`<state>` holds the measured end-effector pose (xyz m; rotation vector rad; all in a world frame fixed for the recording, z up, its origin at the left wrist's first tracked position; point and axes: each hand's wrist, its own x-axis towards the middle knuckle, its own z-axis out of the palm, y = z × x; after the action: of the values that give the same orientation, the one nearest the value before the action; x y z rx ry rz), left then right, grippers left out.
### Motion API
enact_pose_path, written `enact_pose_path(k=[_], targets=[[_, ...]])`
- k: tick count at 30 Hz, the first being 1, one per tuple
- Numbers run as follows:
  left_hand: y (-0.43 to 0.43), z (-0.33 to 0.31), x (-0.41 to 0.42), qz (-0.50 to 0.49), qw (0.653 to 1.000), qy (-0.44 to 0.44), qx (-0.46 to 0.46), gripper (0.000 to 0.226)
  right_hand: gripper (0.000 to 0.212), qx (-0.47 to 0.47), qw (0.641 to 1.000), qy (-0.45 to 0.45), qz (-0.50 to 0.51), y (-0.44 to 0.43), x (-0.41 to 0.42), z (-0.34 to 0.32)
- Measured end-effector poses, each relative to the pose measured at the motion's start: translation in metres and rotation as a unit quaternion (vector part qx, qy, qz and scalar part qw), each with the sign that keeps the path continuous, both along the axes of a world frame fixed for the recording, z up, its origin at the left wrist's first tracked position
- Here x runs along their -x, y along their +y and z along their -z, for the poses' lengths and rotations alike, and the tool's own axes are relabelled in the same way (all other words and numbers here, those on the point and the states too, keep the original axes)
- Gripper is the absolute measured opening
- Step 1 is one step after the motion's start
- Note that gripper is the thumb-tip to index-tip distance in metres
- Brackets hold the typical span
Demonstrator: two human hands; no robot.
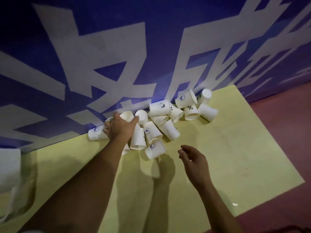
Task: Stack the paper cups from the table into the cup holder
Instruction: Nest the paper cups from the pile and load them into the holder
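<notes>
right hand (193,158) hovers loose, empty; left hand (121,127) lies on paper cups (157,107) heaped at the tabletop (235,140) far edge, grip unclear; seemingly none stacked yet.

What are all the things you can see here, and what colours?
paper cups: about sixteen, white, some with blue prints, tumbled in a pile on the table by the wall
table: one, pale yellow, under the cups
wall: one, blue with big white shapes, behind the table
floor: dark red, right of the table
white thing: one, left edge, too blurred to tell
left hand: on the left cups of the pile
right hand: above the table, relaxed, holding nothing
</notes>
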<state>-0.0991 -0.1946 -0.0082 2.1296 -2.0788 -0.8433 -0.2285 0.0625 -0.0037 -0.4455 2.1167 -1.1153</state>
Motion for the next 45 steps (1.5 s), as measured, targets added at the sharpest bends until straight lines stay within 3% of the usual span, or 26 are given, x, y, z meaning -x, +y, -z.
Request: enact_pose_path(k=[7,14,19,24,28,33,38,41,45], targets=[[-0.013,0.000,0.018,-0.041,0.999,-0.016,-0.002,0.073,0.040,-0.023,0.999,-0.022,-0.037,-0.076,0.055,0.008],[0.032,-0.042,-0.009,-0.099,0.970,0.221,0.004,0.066,0.040,-0.006,0.963,-0.259,0.073,-0.173,0.078,-0.001],[0.082,-0.058,-0.061,-0.095,0.967,0.236,-0.028,0.057,0.028,0.023,0.941,-0.308,0.136,-0.179,0.068,0.006],[0.100,-0.054,-0.103,-0.142,0.957,0.249,-0.045,0.044,0.029,0.117,0.943,-0.289,0.119,-0.147,0.043,-0.009],[0.103,-0.050,-0.143,-0.134,0.962,0.236,-0.035,0.052,0.036,0.118,0.982,-0.136,0.055,-0.120,-0.001,-0.029],[0.102,-0.054,-0.217,-0.096,0.969,0.229,-0.004,0.060,0.060,0.163,0.984,-0.068,-0.013,-0.104,-0.084,-0.056],[0.101,-0.061,-0.311,-0.064,0.971,0.231,0.024,0.064,0.080,0.151,0.986,-0.013,-0.072,-0.110,-0.182,-0.067],[0.094,-0.065,-0.394,-0.063,0.971,0.228,0.036,0.083,0.078,0.155,0.981,0.008,-0.113,-0.124,-0.270,-0.075],[0.078,-0.076,-0.489,-0.064,0.958,0.276,0.051,0.083,0.075,0.150,0.977,0.021,-0.150,-0.144,-0.376,-0.079]])
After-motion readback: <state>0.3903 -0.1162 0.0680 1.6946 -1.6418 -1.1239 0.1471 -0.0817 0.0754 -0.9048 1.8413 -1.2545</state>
